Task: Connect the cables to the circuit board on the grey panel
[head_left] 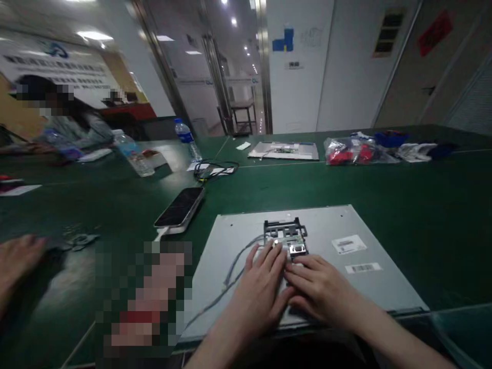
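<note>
A flat grey metal panel (pixel 319 225), which looks like the back of a display screen, lies in front of me. A small circuit board in a black plastic frame (pixel 284 225) sits at its middle, with grey cables (pixel 234 271) running from it to the lower left. My left hand (pixel 263 284) rests on the near side of the board, fingers stretched out. Beside it, my right hand (pixel 325 287) lies with extended fingers touching the board's near right part. What is under both sets of fingertips is hidden. Two white labels (pixel 349 244) are on the panel's right.
Left of the panel lies a phone (pixel 180 207) with a white cable. Another person's hand (pixel 19 259) is at the far left. Plastic bottles (pixel 188 139), a coiled black cable (pixel 215 171), a second panel (pixel 284 150) and bagged red parts (pixel 353 151) stand farther back. A person sits back left.
</note>
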Action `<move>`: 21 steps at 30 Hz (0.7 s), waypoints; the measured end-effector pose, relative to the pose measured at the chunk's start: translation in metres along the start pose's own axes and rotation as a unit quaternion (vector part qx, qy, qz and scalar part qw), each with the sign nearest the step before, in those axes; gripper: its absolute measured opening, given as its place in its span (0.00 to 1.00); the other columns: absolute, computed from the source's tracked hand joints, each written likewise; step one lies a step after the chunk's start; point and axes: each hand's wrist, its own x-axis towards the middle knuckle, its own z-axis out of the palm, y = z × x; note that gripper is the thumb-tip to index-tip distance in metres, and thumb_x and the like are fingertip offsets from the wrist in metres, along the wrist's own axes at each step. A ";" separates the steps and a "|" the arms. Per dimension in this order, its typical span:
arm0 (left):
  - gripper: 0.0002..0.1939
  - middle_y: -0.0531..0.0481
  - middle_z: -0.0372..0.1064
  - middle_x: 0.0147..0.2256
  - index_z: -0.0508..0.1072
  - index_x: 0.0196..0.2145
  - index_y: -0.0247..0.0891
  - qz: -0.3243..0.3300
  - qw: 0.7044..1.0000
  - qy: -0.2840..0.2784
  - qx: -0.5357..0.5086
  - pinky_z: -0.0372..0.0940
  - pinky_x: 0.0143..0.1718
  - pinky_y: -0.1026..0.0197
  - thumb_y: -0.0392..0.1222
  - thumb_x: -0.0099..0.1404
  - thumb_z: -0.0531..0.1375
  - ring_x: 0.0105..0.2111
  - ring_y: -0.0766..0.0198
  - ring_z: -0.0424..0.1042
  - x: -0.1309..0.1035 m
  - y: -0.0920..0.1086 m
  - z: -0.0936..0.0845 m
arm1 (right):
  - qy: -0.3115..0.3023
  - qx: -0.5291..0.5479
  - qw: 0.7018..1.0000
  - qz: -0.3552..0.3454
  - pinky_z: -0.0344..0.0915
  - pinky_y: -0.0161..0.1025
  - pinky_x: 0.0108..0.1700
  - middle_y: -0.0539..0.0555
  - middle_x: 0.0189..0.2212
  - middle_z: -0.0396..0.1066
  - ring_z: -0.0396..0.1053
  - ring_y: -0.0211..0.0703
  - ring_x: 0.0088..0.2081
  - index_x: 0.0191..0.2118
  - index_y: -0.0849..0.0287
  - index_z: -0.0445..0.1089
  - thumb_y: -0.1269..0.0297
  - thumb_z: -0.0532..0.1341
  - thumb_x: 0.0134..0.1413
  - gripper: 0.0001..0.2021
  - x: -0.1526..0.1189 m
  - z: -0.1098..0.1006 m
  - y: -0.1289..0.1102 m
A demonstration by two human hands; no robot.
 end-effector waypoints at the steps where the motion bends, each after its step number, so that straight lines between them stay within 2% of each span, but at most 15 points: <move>1: 0.32 0.44 0.50 0.67 0.52 0.67 0.35 0.001 1.000 0.001 -0.001 0.37 0.68 0.40 0.52 0.71 0.53 0.69 0.51 0.43 0.000 0.000 -0.001 | -0.002 0.000 1.000 0.001 0.60 0.50 0.59 0.56 0.53 0.70 0.62 0.53 0.55 0.57 0.63 0.65 0.58 0.58 0.65 0.20 0.001 0.000 0.000; 13: 0.32 0.44 0.52 0.67 0.53 0.66 0.37 -0.003 1.000 0.005 -0.005 0.40 0.67 0.38 0.50 0.69 0.55 0.68 0.49 0.44 0.000 -0.001 -0.001 | 0.009 -0.001 1.000 0.005 0.62 0.50 0.59 0.58 0.53 0.71 0.64 0.52 0.55 0.57 0.62 0.66 0.62 0.61 0.62 0.20 0.003 0.002 -0.002; 21: 0.33 0.44 0.50 0.67 0.51 0.67 0.35 0.003 1.000 0.013 -0.005 0.41 0.67 0.39 0.49 0.69 0.54 0.69 0.50 0.43 0.000 -0.001 0.000 | 0.030 -0.010 1.000 0.002 0.64 0.49 0.57 0.58 0.52 0.71 0.65 0.52 0.54 0.58 0.62 0.65 0.63 0.61 0.62 0.20 0.002 0.001 -0.003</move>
